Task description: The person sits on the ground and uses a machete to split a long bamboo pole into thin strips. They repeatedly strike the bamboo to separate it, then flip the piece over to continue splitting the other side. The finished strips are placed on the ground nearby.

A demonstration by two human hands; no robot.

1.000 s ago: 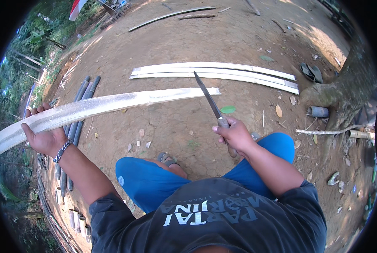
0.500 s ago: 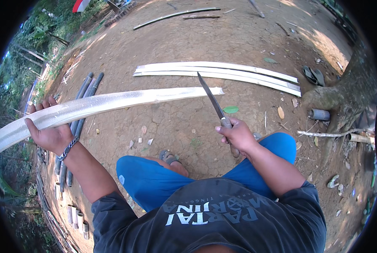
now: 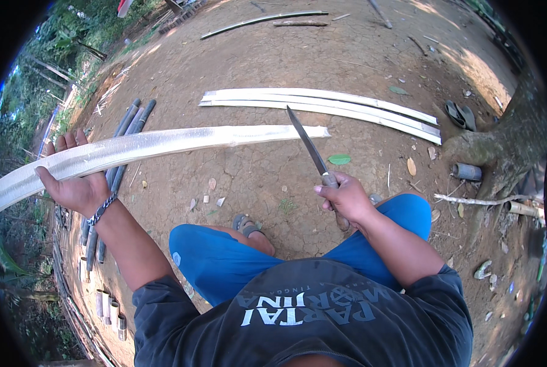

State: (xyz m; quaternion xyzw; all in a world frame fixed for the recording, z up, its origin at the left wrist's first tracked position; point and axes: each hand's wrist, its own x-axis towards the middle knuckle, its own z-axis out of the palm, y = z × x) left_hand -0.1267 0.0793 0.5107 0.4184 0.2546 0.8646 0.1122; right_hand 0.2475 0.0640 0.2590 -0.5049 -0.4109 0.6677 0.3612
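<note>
Across the left half stretches a long split bamboo strip (image 3: 182, 140), its pale inner side facing up. My left hand (image 3: 78, 186) supports it from below, thumb over the near edge and fingers showing past the far edge. A braided bracelet circles that wrist. In my right hand (image 3: 345, 199) is a knife (image 3: 308, 147), the fingers wrapped round its handle above my right knee. Its dark blade points up and left, crossing in front of the strip near its right end; whether they touch I cannot tell.
More pale bamboo strips (image 3: 316, 104) lie ahead on the dirt. Dark poles (image 3: 140, 119) lie at left, with short bamboo pieces (image 3: 110, 311) nearer. On the right are a tree trunk (image 3: 506, 131), sandals (image 3: 460, 116) and a short tube (image 3: 467, 172). A dark-edged strip (image 3: 261, 22) lies far off.
The ground and the things lying on it have shifted slightly rightward in view. The bamboo strip's right end sits a little farther right. Both hands keep their holds.
</note>
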